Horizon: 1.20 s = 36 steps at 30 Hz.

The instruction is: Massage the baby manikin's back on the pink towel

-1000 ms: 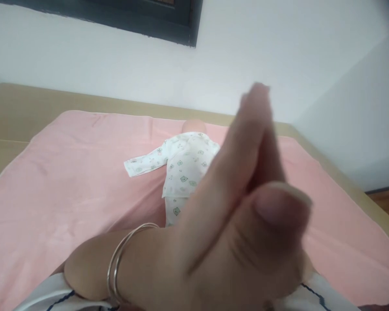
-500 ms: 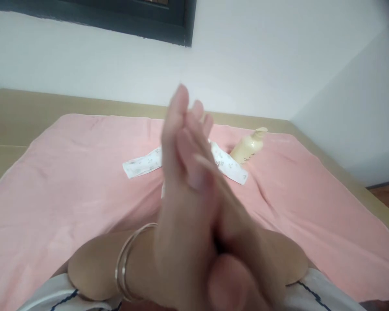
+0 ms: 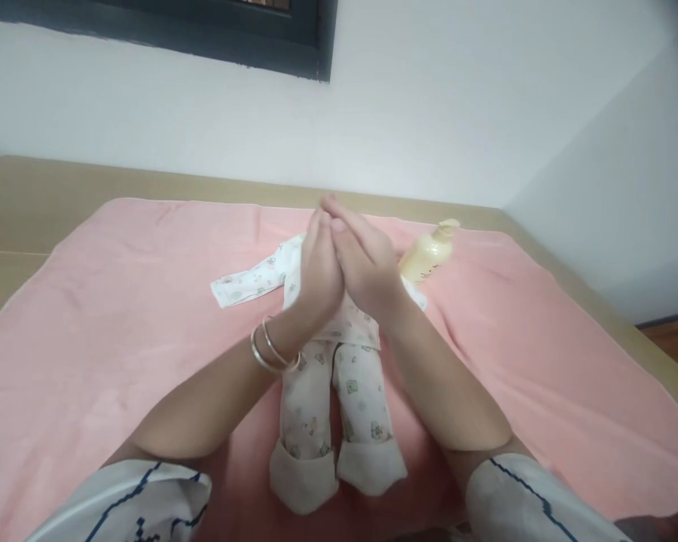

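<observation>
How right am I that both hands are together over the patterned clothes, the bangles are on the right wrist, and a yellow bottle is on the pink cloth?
One slip: the head view shows the bangles on the left wrist. The rest stands: left hand and right hand together over the patterned clothes, yellow bottle on the pink cloth.

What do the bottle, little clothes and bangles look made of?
Bottle: likely plastic, smooth and glossy, going by the highlights on its shoulder. Clothes: soft printed fabric, matte, folded back at the legs; fibre unclear. Bangles: probably silvery metal, polished, judging by their bright glints.
</observation>
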### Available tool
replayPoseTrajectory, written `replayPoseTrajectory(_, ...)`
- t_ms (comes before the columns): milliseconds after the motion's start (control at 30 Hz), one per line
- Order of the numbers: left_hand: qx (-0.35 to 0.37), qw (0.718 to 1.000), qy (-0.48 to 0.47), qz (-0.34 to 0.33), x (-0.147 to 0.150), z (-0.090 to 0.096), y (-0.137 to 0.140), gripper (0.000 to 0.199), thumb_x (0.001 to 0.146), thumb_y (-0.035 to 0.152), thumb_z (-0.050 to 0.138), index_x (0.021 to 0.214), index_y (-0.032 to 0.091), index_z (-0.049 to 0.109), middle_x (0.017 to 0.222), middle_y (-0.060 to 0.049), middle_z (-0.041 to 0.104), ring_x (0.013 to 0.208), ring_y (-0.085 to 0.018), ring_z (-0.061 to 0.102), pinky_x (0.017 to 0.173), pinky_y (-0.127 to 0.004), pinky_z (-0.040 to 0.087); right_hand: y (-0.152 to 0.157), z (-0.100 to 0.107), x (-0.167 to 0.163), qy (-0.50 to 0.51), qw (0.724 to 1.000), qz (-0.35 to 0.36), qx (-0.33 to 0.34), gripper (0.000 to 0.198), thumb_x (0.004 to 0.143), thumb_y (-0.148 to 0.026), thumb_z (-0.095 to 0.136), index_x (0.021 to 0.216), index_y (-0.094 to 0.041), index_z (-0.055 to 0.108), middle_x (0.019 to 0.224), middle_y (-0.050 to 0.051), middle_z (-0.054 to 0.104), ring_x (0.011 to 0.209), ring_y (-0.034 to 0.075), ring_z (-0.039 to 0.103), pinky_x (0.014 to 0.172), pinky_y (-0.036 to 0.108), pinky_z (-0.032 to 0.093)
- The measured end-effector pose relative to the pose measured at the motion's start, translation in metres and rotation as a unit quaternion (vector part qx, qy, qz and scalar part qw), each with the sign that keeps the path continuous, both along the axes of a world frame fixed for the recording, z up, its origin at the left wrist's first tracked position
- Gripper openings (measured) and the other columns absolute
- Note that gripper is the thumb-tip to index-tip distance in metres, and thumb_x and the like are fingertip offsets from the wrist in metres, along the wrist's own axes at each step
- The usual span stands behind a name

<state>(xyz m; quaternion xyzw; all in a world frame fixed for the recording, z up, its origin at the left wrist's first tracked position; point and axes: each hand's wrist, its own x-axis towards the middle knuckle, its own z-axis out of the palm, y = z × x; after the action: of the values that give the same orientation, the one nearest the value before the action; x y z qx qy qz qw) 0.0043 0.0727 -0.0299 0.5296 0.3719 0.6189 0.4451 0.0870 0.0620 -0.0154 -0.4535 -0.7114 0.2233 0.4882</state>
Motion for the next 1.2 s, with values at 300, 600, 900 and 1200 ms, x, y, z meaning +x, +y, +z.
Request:
replayPoseTrajectory(300, -0.029, 0.952, 0.29, 0.091, -0.031, -0.082, 0.09, 0.042, 0.103, 0.031, 0.033, 0.106, 0.016, 0.072, 0.125, -0.015, 0.074, 0.125, -0.027, 0.065, 0.117, -0.043, 0.046, 0.055, -0.059, -0.003, -0.255, 0.965, -0.018, -0.061, 0.051, 0.098, -0.015, 0.03, 0.139, -0.005, 0.06, 0.143, 0.02, 0.064, 0.137, 0.028, 0.057, 0.125, 0.047, 0.036)
replayPoseTrajectory(600, -0.001, 0.94, 0.325, 0.104, -0.034, -0.095, 0.09, 0.044, 0.101, 0.032, 0.038, 0.13, 0.015, 0.067, 0.137, -0.013, 0.07, 0.128, -0.026, 0.064, 0.114, -0.04, 0.048, 0.071, -0.066, 0.025, -0.372, 0.92, 0.005, -0.124, 0.061, 0.105, -0.04, 0.034, 0.163, -0.022, 0.036, 0.175, 0.006, 0.015, 0.164, 0.032, 0.009, 0.132, 0.062, 0.008)
replayPoseTrajectory(900, -0.009, 0.946, 0.306, 0.11, -0.037, -0.101, 0.09, 0.043, 0.099, 0.031, 0.041, 0.129, 0.016, 0.068, 0.136, -0.01, 0.071, 0.128, -0.026, 0.064, 0.116, -0.04, 0.047, 0.042, -0.064, 0.0, -0.415, 0.872, -0.179, -0.19, 0.071, 0.106, -0.041, 0.031, 0.163, 0.002, 0.025, 0.167, 0.031, 0.027, 0.158, 0.044, 0.026, 0.127, 0.059, 0.025)
replayPoseTrajectory(1200, 0.0, 0.951, 0.282, 0.125, -0.04, -0.108, 0.096, 0.039, 0.096, 0.029, 0.04, 0.117, 0.017, 0.072, 0.121, -0.009, 0.076, 0.115, -0.026, 0.068, 0.107, -0.04, 0.051, 0.056, -0.065, 0.01, -0.389, 0.915, 0.007, -0.107, 0.049, 0.105, -0.036, 0.034, 0.147, -0.033, 0.059, 0.172, -0.002, 0.029, 0.163, 0.036, 0.012, 0.13, 0.067, 0.011)
